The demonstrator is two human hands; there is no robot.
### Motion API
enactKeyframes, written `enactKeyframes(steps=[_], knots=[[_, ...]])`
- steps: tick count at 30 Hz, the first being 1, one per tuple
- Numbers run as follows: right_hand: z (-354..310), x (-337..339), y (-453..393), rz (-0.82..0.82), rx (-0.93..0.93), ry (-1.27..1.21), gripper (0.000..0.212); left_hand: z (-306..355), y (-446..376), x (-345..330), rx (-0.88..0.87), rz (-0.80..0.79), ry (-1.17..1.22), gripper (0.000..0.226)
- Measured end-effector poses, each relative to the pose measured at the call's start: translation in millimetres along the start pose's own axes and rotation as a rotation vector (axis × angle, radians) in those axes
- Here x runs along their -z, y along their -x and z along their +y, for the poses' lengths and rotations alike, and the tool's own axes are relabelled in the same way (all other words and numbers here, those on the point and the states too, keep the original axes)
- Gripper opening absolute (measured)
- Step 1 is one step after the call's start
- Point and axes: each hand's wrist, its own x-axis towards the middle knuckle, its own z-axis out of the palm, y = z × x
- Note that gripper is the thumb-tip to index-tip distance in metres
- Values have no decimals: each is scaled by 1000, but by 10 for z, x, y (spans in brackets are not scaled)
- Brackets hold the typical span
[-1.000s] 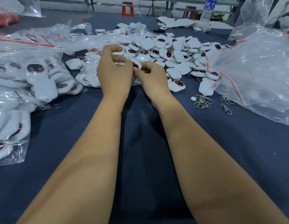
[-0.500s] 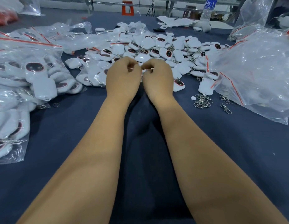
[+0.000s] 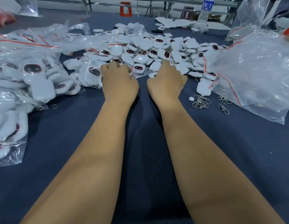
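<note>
Drawn apart since earlier, left hand (image 3: 119, 81) and right hand (image 3: 166, 80) are curled at the near edge of the keychain pile (image 3: 156, 49); anything gripped cannot be told

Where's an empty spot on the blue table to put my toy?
Bare cloth lies nearest you: one patch before the left bags, another before the metal clips and right bag. The far pile of white cases is crowded.

The left hand (image 3: 119, 82) and right hand (image 3: 166, 81) have parted onto the white cases (image 3: 141, 59).
</note>
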Motion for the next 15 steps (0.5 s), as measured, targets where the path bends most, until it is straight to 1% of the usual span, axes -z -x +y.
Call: enactKeyframes(steps=[2, 3, 5, 7, 9, 12, 15], knots=[[-26, -8, -9, -22, 16, -273, 55, 12, 7, 10, -56, 59, 51, 31], [-44, -7, -8, -18, 11, -436, 58, 27, 10, 19, -91, 88, 98, 31], [-77, 2, -7, 25, -14, -701, 58, 79, 22, 38, -173, 113, 249, 36], [-101, 18, -3, 40, -54, -914, 54, 147, 49, 52, -221, 54, 441, 47], [-112, 38, 6, 15, -105, -1098, 50, 185, 64, 54, -182, -29, 580, 52], [-108, 44, -16, -29, -151, -1235, 48, 177, 47, 59, -45, -114, 718, 51], [-113, 40, -39, -78, -204, -1376, 47, 156, 25, 50, 42, -178, 744, 49]])
